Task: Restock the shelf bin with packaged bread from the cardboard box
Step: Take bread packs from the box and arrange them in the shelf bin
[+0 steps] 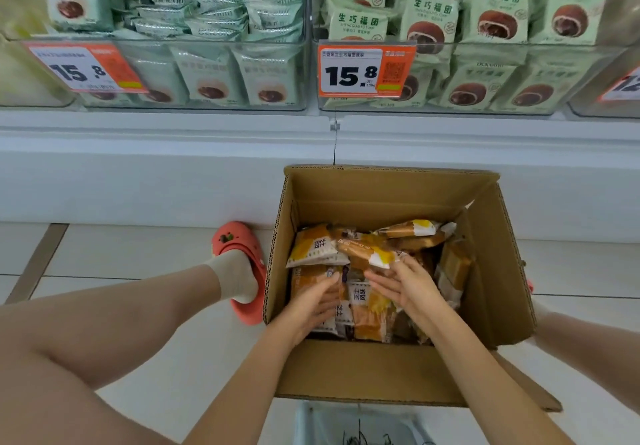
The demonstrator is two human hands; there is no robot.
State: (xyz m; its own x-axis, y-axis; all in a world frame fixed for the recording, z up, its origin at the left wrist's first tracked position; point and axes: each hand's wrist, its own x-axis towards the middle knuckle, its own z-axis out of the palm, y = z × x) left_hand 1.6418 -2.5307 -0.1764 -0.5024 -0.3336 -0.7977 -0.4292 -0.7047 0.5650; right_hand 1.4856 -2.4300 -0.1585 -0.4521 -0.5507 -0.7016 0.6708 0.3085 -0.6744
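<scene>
Both hands work inside the cardboard box [381, 195]: left hand [311, 302] rests spread on bread packets [367, 306]; right hand [405, 285] pinches one packet [367, 252]. Packets appear light, soft, slippery; grip the middle.

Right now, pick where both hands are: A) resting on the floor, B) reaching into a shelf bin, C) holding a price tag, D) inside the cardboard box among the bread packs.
D: the left hand and right hand are down inside the cardboard box, on the orange bread packs.
</scene>
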